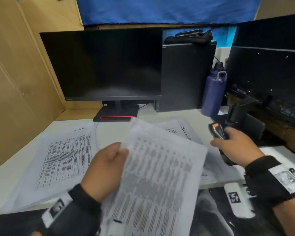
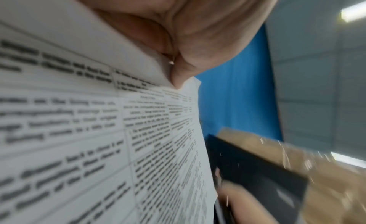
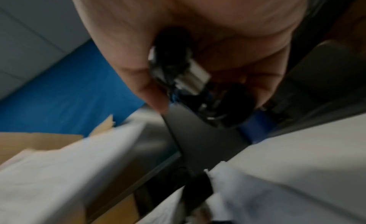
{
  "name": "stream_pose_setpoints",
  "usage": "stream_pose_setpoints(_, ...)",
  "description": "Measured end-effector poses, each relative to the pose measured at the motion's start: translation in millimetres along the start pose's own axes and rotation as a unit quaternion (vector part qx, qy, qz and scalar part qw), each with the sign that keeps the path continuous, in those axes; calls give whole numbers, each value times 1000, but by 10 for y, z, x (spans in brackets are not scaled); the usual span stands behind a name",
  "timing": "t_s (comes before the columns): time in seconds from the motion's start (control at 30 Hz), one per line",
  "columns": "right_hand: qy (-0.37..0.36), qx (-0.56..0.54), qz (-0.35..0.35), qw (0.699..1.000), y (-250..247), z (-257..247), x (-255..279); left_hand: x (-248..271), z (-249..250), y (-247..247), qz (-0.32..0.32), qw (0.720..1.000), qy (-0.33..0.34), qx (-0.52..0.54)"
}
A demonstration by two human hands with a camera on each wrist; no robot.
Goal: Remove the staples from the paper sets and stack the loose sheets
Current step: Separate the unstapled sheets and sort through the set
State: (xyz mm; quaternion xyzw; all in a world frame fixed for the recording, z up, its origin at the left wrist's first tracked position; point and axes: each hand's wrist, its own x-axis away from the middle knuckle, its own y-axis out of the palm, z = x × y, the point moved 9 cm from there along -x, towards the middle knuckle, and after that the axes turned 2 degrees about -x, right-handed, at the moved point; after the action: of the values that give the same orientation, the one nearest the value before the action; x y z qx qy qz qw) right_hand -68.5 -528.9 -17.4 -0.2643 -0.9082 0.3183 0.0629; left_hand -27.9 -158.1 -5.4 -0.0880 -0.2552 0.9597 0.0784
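The left hand (image 1: 107,169) pinched a paper set (image 1: 158,176) by its left edge, thumb on top, and held it lifted above the near edge of the desk (image 1: 112,132), tilted, with its far corner pointing toward the monitor (image 1: 102,65). The right hand (image 1: 235,147) was curled round a black stapler-like tool (image 1: 218,132) with a shiny metal part, held in the air to the right of the set and apart from it. The wrist views were blurred, so whether the set still carried a staple could not be told.

On the desk a printed stack (image 1: 66,159) lay to the left, and more sheets (image 1: 177,130) lay on the far right, partly under the raised set.

Risks, as a judgement: the set was held at one edge only, so the free side could sag or fan out, and a sheet might slip if the pinch loosened. If the tool met the corner while the paper hung unsupported, the corner would likely tear rather than release the staple. A freed staple could drop among the sheets below and go unnoticed. The blue water bottle (image 1: 213,92) stood just beyond the right hand and could be knocked by a wide swing
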Motion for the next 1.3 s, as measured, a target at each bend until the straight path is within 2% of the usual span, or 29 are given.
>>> stream_pose_setpoints(0.07, 39, 74, -23, 996, -69, 310, -105, -119, -149, -129, 9, 986, -86, 146)
stream_pose_setpoints(0.13, 80, 131, -29, 988, -125, 578, -166, -209, -246, -203, 32, 964, -149, 218)
stream_pose_setpoints(0.27, 127, 209, -24, 969, -176, 881, -245, -549, -446, -216, 56, 956, -202, 204)
stream_pose_setpoints(0.37, 114, 320, 42, 939, -284, 723, -193, -907, -745, -111, 48, 953, -240, 181)
stream_pose_setpoints(0.4, 81, 356, 74, 928, -311, 563, -154, -992, -747, -91, 55, 957, -231, 168)
stream_pose_setpoints(0.43, 23, 356, 93, 930, -261, 378, -118, -1095, -806, -56, 58, 960, -230, 152)
stream_pose_setpoints(0.47, -37, 320, 81, 943, -155, 198, -61, -1173, -831, -13, 55, 961, -233, 136)
stream_pose_setpoints(0.53, -135, 194, -43, 971, 261, -49, 106, -1295, -886, 80, 40, 962, -249, 109)
stream_pose_setpoints(0.6, -172, 162, -175, 956, 721, -152, 305, -1411, -953, 133, 30, 962, -260, 80)
stream_pose_setpoints(0.67, -177, 199, -197, 943, 922, -58, 289, -1485, -965, 206, 20, 962, -266, 61)
stream_pose_setpoints(0.8, -126, 234, -110, 958, 668, 201, -40, -1445, -812, 428, -3, 964, -262, 55)
stream_pose_setpoints(0.9, -104, 266, -83, 955, 440, 328, -148, -1454, -771, 585, -7, 962, -263, 76)
stream_pose_setpoints(1.1, -51, 234, -79, 968, 315, 554, -152, -1264, -583, 820, -45, 943, -296, 147)
stream_pose_setpoints(1.17, -57, 216, -96, 970, 283, 502, -122, -1219, -519, 729, -59, 956, -275, 86)
stream_pose_setpoints(1.23, -64, 209, -95, 971, 215, 388, -84, -1210, -443, 488, -68, 971, -229, -34)
stream_pose_setpoints(1.3, -68, 206, -88, 972, 169, 345, -97, -1204, -447, 188, -83, 966, -180, -165)
